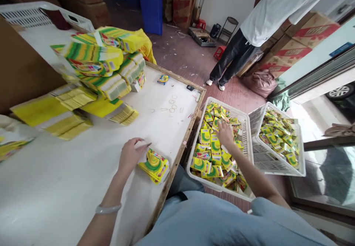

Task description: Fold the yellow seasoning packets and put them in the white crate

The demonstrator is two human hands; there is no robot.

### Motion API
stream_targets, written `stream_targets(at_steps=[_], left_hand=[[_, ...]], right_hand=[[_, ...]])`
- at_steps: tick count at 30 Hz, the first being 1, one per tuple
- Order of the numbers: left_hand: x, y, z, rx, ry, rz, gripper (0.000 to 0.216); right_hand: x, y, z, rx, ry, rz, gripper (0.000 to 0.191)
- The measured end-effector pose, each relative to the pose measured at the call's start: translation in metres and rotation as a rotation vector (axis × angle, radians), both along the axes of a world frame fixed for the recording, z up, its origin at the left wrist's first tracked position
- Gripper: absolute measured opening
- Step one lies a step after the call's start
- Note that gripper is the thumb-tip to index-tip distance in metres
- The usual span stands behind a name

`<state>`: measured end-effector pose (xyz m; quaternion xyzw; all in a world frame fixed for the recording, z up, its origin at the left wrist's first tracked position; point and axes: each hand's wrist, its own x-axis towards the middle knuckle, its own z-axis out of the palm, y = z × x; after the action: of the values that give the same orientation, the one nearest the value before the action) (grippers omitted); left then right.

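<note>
The reddish floor [173, 52] (scuffed with white) runs to a pale wall [222, 2].

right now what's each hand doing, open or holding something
Left hand: fingers curled beside box stack; grip cannot be told.
Right hand: at loose boxes in basket; grip unclear.

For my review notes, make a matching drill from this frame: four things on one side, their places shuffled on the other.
1. Left hand
2. Right hand
3. Pale bracelet
4. Small black object

A. near a corner of the white table
B. over yellow packets in a white crate
C. around the left arm
D. beside a yellow stack

Pairs: 1-D, 2-B, 3-C, 4-A
</note>
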<state>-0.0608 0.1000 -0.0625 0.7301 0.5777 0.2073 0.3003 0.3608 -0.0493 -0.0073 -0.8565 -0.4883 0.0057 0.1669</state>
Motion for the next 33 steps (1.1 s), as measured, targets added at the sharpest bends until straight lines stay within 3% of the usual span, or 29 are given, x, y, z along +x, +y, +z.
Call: stream_targets(at_steps=[2,4,6,11,15,19,22,25,29,31,33], left_hand=[[-0.001,0.002,-0.002,-0.066,-0.051,0.009,0.037],[-0.003,0.005,-0.002,-0.096,-0.064,0.011,0.035],[-0.006,0.006,0.001,-0.052,-0.082,-0.04,0.035],[-0.008,-0.009,0.027,0.204,-0.118,-0.07,0.038],[0.001,-0.026,0.056,0.1,-0.3,-0.031,0.046],[0.006,-0.032,0.082,0.016,-0.37,0.044,0.054],[0.004,-0.033,0.091,-0.021,-0.432,0.082,0.061],[0.007,-0.041,0.083,0.019,-0.599,0.012,0.065],[0.026,-0.067,0.056,0.042,-0.656,-0.205,0.09],[0.038,-0.082,0.049,-0.03,-0.69,-0.282,0.083],[0.048,-0.092,0.05,-0.056,-0.711,-0.275,0.075]], right_hand=[[-0.039,0.009,-0.018,0.038,0.02,0.115,0.037],[-0.083,0.018,-0.032,0.197,0.074,0.322,0.032],[-0.124,0.028,-0.038,0.272,0.125,0.462,0.029],[-0.2,0.049,-0.029,0.384,0.413,0.683,0.033],[-0.241,0.058,-0.024,0.338,0.577,0.757,0.046],[-0.261,0.063,-0.024,0.253,0.644,0.704,0.045],[-0.261,0.066,-0.021,0.262,0.72,0.654,0.038],[-0.257,0.071,-0.011,0.322,0.845,0.565,0.036],[-0.256,0.072,0.004,0.48,0.991,0.48,0.047],[-0.258,0.07,0.008,0.512,1.041,0.465,0.051],[-0.259,0.067,0.01,0.451,1.127,0.493,0.053]])
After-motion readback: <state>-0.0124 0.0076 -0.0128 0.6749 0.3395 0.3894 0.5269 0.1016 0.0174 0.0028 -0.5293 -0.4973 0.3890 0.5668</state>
